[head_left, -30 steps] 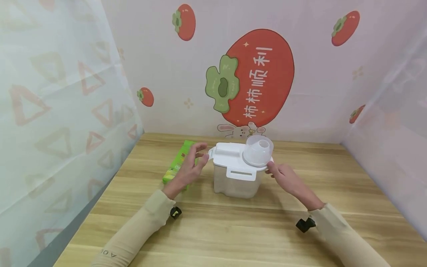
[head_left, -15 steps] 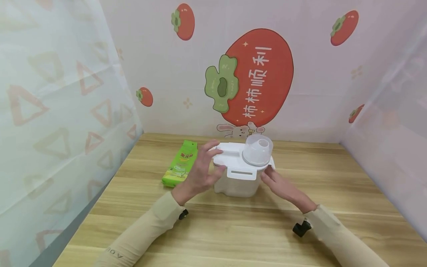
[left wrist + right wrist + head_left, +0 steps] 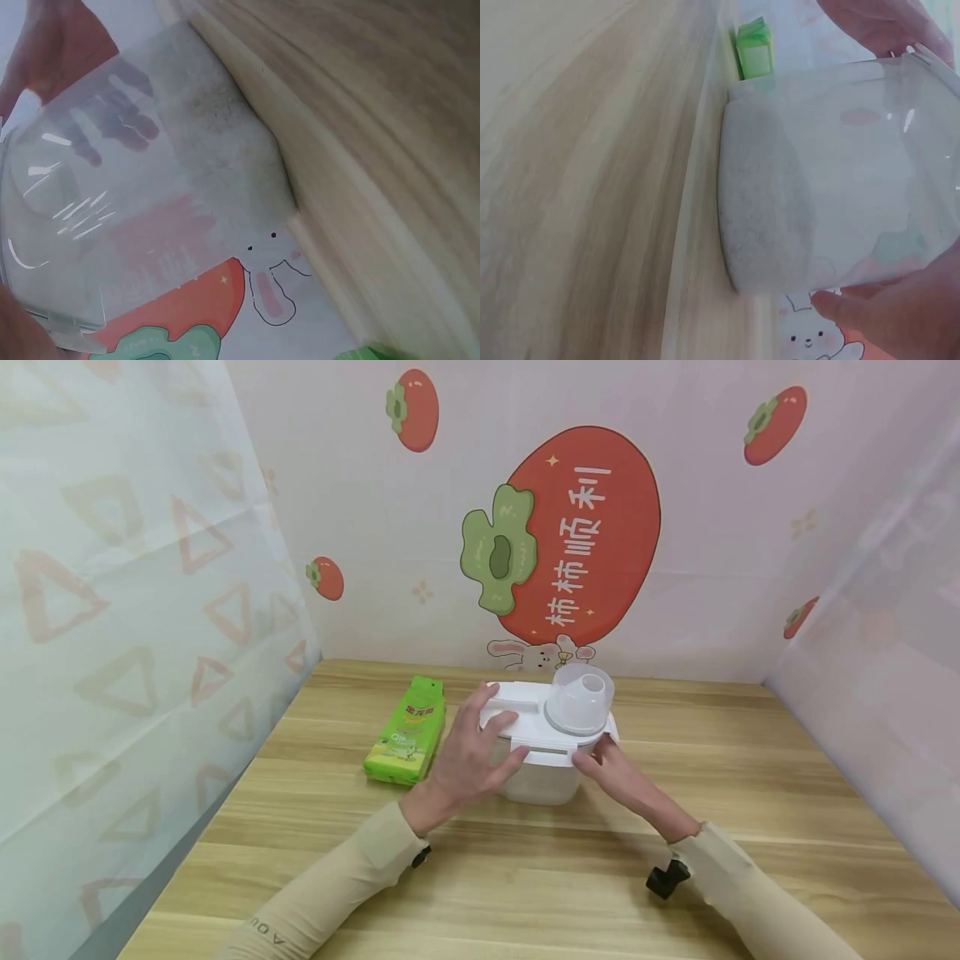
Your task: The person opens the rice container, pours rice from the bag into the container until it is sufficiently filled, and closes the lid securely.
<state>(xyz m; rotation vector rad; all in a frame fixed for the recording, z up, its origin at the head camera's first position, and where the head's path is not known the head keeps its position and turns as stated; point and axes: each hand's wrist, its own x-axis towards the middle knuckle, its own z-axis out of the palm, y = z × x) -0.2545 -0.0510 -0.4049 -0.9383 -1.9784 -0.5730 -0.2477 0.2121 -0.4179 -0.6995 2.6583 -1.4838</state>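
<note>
A translucent container (image 3: 542, 783) with a white lid (image 3: 525, 703) stands mid-table, and a clear cup-shaped cap (image 3: 579, 697) sits on the lid's right end. My left hand (image 3: 468, 760) grips its left side, fingers spread over the lid and thumb along the front flap. My right hand (image 3: 611, 777) holds the right front, thumb at the flap and fingers under the lid's edge. In the left wrist view the container (image 3: 150, 195) fills the frame, with fingers showing through its wall. In the right wrist view the container (image 3: 832, 187) is pale and powdery inside.
A green packet (image 3: 408, 739) lies flat just left of the container and shows behind it as the green packet (image 3: 754, 49). The wooden table (image 3: 525, 885) is enclosed by printed fabric walls (image 3: 570, 527) at the back and both sides.
Both hands have closed in on the container. The left came from beside the packet onto the lid, and the right slid from the right edge to the front flap.
</note>
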